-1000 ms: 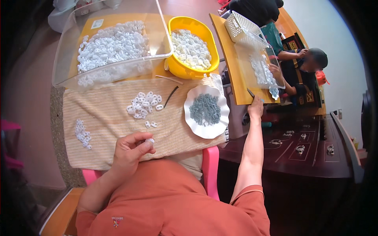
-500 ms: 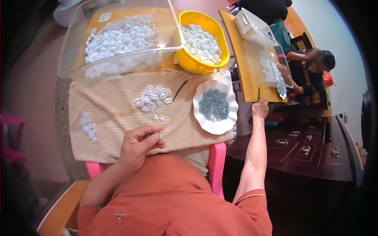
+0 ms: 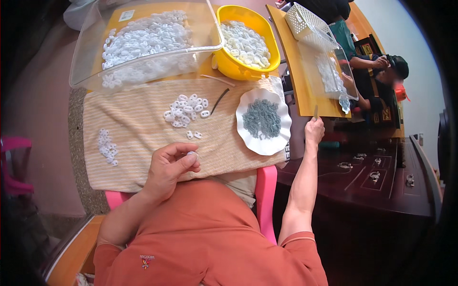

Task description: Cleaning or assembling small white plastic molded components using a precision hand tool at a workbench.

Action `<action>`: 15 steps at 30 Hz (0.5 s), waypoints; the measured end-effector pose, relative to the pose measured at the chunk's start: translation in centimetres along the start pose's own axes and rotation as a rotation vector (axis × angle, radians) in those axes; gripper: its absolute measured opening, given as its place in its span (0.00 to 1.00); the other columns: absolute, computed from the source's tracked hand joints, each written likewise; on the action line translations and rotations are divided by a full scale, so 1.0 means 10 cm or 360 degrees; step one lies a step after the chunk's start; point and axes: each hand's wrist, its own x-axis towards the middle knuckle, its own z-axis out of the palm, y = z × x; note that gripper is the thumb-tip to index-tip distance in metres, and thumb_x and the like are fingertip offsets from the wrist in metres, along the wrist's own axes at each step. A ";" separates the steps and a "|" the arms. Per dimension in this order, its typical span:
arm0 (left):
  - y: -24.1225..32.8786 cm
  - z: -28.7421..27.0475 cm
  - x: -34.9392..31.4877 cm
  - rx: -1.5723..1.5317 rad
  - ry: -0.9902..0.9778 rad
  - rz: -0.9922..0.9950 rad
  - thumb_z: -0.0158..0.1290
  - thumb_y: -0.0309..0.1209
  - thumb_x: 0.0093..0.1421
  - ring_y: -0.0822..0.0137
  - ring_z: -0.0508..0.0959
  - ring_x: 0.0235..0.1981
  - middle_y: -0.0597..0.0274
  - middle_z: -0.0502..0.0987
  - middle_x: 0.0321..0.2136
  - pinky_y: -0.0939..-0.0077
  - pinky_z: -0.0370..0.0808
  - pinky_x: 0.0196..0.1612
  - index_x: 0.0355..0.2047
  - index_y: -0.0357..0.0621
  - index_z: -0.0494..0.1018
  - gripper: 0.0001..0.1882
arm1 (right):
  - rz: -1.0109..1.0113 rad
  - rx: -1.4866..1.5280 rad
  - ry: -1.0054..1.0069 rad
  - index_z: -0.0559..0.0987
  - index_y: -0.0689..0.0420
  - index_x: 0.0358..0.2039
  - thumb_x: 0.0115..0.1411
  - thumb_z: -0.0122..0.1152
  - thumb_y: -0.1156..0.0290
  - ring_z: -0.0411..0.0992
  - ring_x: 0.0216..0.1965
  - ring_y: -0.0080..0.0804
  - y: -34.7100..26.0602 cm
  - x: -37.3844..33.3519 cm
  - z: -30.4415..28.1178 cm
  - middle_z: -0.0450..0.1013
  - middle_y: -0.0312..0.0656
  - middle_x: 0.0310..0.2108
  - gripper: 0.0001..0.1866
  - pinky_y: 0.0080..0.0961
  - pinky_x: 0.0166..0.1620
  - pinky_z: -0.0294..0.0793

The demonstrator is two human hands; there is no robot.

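My left hand is closed in a pinch at the near edge of the striped cloth. Between its thumb and fingertip shows a small whitish piece, mostly hidden. Far to the right, my right hand grips a thin, flat blade-like tool, its tip over the near edge of a wooden board. Beyond my left hand lie two small white two-holed pieces and a loose pile of white two-holed pieces. A smaller pile of white pieces sits at the left.
A wavy-rimmed white plate holds grey-blue small parts. Behind are a clear bin and a yellow basin, both filled with white pieces. A dark strip lies on the cloth. At the right, a person sits by the wooden board with another clear bin.
My right hand has stayed near the board's edge, and the thin tool now shows more plainly. The other person has raised a hand to their head. My left hand keeps its pinch.
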 end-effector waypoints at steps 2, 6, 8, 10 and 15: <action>0.00 0.00 0.00 0.0015 -0.0001 -0.0013 0.53 0.25 0.59 0.75 0.77 0.30 0.62 0.77 0.28 0.81 0.76 0.37 0.42 0.35 0.73 0.11 | -0.0007 -0.0005 -0.0029 0.75 0.57 0.44 0.60 0.47 0.62 0.70 0.42 0.61 0.00 0.01 -0.02 0.74 0.59 0.37 0.17 0.51 0.46 0.68; -0.01 -0.01 0.00 0.0016 -0.0010 -0.0003 0.53 0.24 0.59 0.74 0.77 0.30 0.63 0.76 0.29 0.78 0.78 0.37 0.42 0.37 0.73 0.10 | 0.0034 -0.0110 -0.0109 0.75 0.58 0.44 0.59 0.46 0.64 0.71 0.42 0.61 -0.02 0.04 -0.06 0.74 0.60 0.38 0.17 0.51 0.46 0.69; -0.03 -0.03 0.01 0.0028 0.0003 0.0004 0.53 0.24 0.59 0.74 0.77 0.31 0.63 0.76 0.29 0.78 0.78 0.37 0.42 0.37 0.73 0.10 | 0.0041 -0.0121 -0.0109 0.77 0.64 0.39 0.57 0.46 0.65 0.71 0.43 0.59 -0.14 0.01 -0.13 0.74 0.61 0.38 0.18 0.48 0.47 0.70; 0.00 0.03 0.05 0.0010 -0.0070 0.0010 0.53 0.24 0.59 0.74 0.77 0.31 0.63 0.76 0.30 0.77 0.78 0.38 0.42 0.37 0.73 0.11 | -0.0175 -0.0015 0.0128 0.77 0.61 0.33 0.57 0.43 0.62 0.76 0.27 0.52 0.16 0.10 -0.09 0.76 0.52 0.22 0.17 0.44 0.37 0.74; -0.07 -0.04 0.06 -0.0064 -0.0041 0.0002 0.52 0.23 0.60 0.73 0.77 0.32 0.61 0.77 0.33 0.77 0.77 0.39 0.43 0.35 0.73 0.11 | -0.0148 0.1672 -0.0616 0.73 0.60 0.28 0.66 0.50 0.59 0.63 0.13 0.19 -0.83 -0.68 -0.74 0.65 0.33 0.18 0.17 0.15 0.16 0.61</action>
